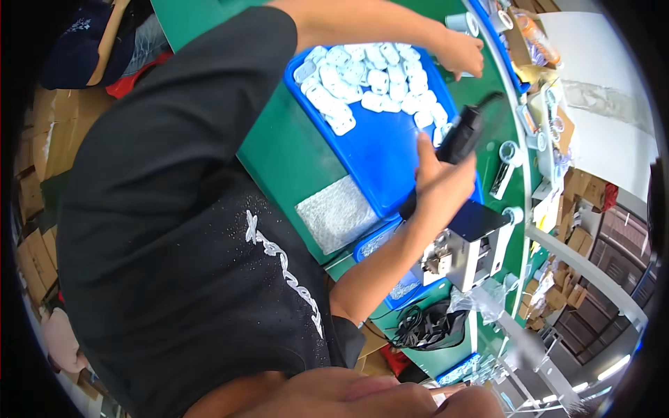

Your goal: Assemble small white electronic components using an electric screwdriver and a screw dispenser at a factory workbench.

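My right hand (446, 184) is wrapped around a black corded hand tool, shaped like an electric screwdriver (463, 136), over the near side of a large blue tray (387, 157). Its cord curves off the far end, and the hand is slightly blurred. Many white plastic housings (380, 80) lie heaped in the upper part of the tray. My left hand (461, 54) reaches past the tray's upper edge, beside a pale round cup or spool (462, 25). Its fingers are bent and closed; whatever they hold is hidden.
A white box-shaped machine with a dark top (477, 244) stands below the tray, with a small blue tray of metal pieces (404, 289) beside it. A grey textured sheet (334, 212) lies on the green table (279, 160). Black cables (418, 327) sit coiled lower down.
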Motion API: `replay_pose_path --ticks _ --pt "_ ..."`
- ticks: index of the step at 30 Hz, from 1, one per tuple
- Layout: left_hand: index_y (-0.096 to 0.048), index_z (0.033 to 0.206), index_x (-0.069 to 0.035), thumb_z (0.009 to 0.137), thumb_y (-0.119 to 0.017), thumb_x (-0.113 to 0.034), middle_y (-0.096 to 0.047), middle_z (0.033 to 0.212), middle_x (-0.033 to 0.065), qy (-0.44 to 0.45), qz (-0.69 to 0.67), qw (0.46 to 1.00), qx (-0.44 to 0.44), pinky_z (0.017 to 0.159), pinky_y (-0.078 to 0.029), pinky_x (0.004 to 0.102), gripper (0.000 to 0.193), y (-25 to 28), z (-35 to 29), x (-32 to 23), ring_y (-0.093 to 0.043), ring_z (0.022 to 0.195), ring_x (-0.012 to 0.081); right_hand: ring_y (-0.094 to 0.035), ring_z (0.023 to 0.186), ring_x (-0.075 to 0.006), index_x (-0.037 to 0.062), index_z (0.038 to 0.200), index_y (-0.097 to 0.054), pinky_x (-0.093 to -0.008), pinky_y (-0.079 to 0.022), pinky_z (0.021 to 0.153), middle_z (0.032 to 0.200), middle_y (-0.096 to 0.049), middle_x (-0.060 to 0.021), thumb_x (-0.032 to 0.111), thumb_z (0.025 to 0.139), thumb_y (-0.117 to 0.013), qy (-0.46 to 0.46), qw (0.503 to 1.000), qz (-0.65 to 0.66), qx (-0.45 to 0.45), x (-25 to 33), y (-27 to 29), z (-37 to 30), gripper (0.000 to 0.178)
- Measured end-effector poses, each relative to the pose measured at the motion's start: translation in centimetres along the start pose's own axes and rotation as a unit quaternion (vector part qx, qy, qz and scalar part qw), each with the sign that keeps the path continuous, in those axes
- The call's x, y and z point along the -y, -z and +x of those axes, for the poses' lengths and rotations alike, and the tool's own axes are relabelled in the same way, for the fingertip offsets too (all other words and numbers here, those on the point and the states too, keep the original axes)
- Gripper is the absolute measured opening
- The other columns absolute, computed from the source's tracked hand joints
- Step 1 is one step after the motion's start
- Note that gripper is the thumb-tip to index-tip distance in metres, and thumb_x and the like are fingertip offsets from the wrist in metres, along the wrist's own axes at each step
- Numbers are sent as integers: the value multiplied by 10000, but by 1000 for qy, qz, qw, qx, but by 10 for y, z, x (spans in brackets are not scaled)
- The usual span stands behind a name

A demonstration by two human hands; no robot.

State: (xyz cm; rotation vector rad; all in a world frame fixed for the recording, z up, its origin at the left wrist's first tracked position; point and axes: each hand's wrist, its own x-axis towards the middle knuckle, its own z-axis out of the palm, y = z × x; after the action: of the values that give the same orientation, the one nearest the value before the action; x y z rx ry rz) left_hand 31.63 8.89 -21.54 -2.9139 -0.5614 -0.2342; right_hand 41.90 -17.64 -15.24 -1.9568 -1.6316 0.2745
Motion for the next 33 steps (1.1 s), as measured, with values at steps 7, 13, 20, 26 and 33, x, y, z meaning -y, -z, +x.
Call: replay_pose_path --ticks 7,13,20,26,33 --pt "-491 1392 -191 815 -740 -334 -490 1428 62 92 27 972 -216 1122 -307 510 645 44 -62 -40 -399 1381 265 -657 1013 -433 63 1210 -559 -499 -520 867 1075 -696 -218 289 710 -844 -77 969 -216 89 4 -30 24 618" --pt "-538 1308 -147 739 -796 -218 -469 1381 138 403 96 854 -314 1063 -330 526 629 87 -248 -56 -412 1326 342 -691 902 -411 61 1162 -579 -511 -544 764 954 -714 -201 274 773 -782 -20 961 -267 66 10 -56 29 488" --pt "-575 1211 -62 739 -800 -138 -549 1267 106 632 37 733 -250 1064 -328 467 529 49 -409 -57 -453 1276 301 -659 745 -440 -20 974 -602 -476 -495 682 816 -673 -228 140 729 -751 67 998 3 9 33 -27 29 328" --pt "-597 1193 -28 834 -757 -140 -651 1104 81 439 -221 725 -482 981 -453 358 409 112 -338 -108 -588 1112 216 -548 550 -143 -21 1119 -511 -287 -475 515 744 -542 -74 70 789 -768 11 909 411 71 57 15 -3 428" --pt "-430 1391 17 951 -608 -211 -583 1145 128 206 -614 664 -373 946 -444 359 527 136 -222 -187 -571 1052 211 -502 507 -134 21 1181 -462 -299 -480 499 720 -535 -57 42 777 -751 -86 767 633 54 76 45 -56 497"
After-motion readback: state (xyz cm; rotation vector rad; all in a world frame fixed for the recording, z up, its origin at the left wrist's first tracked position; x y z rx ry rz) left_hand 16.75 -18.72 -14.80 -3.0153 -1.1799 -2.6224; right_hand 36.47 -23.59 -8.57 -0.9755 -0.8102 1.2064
